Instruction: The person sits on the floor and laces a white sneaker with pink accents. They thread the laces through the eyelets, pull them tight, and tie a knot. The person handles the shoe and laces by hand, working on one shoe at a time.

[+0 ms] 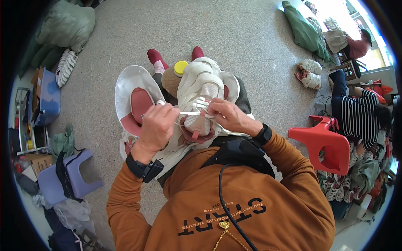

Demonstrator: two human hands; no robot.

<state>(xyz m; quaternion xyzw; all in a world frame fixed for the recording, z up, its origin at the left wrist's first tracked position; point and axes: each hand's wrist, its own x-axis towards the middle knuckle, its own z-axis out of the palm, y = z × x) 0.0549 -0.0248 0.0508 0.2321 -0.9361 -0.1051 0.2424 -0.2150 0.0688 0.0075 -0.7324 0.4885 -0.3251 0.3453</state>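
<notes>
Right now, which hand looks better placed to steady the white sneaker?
Probably the right hand: it is right at the white sneaker, while the left hand sits off to the left, holding the white shoelace taut.

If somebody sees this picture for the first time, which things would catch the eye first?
Probably the bright red chair at the right would come first. Next, near the centre, comes the white lace running from the left grip toward the right grip, above a white shoe with pink lining. A purple chair at the lower left also stands out.
</notes>
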